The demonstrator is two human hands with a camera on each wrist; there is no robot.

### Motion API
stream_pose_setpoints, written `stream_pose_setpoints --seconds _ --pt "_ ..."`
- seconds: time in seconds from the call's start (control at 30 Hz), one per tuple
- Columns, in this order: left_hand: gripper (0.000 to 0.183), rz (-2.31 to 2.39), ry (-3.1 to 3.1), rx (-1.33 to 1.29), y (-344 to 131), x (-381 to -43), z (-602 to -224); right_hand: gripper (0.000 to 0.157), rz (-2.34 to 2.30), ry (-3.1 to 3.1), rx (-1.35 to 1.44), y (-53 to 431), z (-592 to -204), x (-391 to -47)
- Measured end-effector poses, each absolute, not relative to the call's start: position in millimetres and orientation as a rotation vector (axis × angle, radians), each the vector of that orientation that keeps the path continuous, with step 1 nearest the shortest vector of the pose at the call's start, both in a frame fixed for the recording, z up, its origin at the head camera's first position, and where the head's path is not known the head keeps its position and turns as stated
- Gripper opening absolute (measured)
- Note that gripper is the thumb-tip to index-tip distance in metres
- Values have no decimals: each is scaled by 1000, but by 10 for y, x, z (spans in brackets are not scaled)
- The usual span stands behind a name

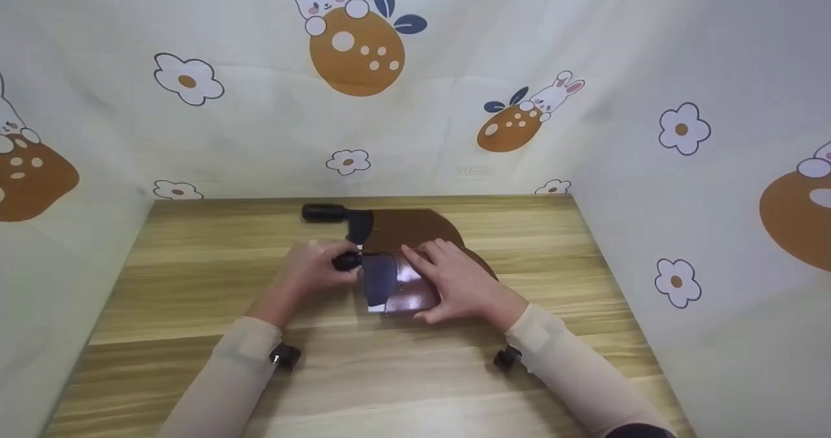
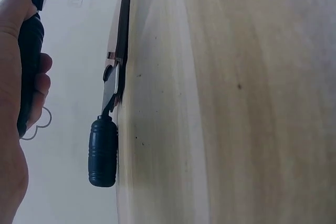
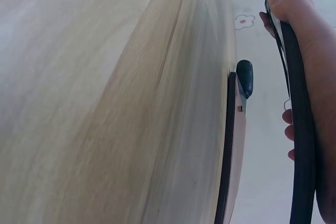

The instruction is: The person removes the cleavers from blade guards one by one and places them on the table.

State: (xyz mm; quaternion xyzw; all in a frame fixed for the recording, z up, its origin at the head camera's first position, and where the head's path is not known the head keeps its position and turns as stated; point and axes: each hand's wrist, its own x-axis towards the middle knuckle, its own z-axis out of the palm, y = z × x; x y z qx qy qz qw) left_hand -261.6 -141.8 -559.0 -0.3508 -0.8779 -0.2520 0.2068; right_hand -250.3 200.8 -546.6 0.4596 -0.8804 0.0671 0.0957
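Observation:
Two similar broad flat tools, likely sheathed blades, each have a black handle and a glossy brown cover. My left hand [image 1: 316, 266] grips the black handle [image 2: 31, 66] of the raised one. My right hand [image 1: 462, 289] holds its brown cover [image 1: 409, 295], with fingertips [image 3: 289, 132] on its far side. Seen edge-on in the right wrist view, the held tool has a thick dark edge [image 3: 299, 129]. The second tool [image 1: 409, 227] lies flat behind it, partly overlapped. Its ribbed handle [image 2: 103, 151] points left, joined to a silvery metal piece [image 2: 110, 85].
A wood-grain table [image 1: 195, 276] lies under both hands, its back edge close behind the lying tool. Pale cloth [image 1: 260, 113] with rabbits, flowers and orange fruit hangs at the back and sides. Small black devices [image 1: 285, 356] sit at both wrists.

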Motion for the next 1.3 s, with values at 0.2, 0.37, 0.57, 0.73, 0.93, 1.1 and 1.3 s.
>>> stream_pose_setpoints --seconds 0.2,0.37,0.57,0.73,0.93,1.1,1.3 --pt "29 -700 -2428 -991 -1434 -2639 -5575 129 183 -2599 1382 2008 -5433 -2520" --pt "31 -699 -2459 -971 -1428 -2634 -5560 129 194 -2593 1376 2006 -5429 -2512" --pt "31 -637 -2427 -975 -1430 -2643 -5585 132 206 -2610 1350 2005 -5455 -2503" --pt "28 -657 -2444 -987 -1456 -2640 -5584 130 197 -2629 1365 2034 -5457 -2507" --pt "29 -687 -2510 -918 -1578 -2608 -5600 127 205 -2627 1364 2142 -5491 -2518" --pt "30 -695 -2540 -903 -1630 -2609 -5567 126 216 -2597 1371 2164 -5489 -2531" --pt "32 -666 -2625 -882 -1642 -2612 -5522 127 207 -2573 1394 2158 -5489 -2549"
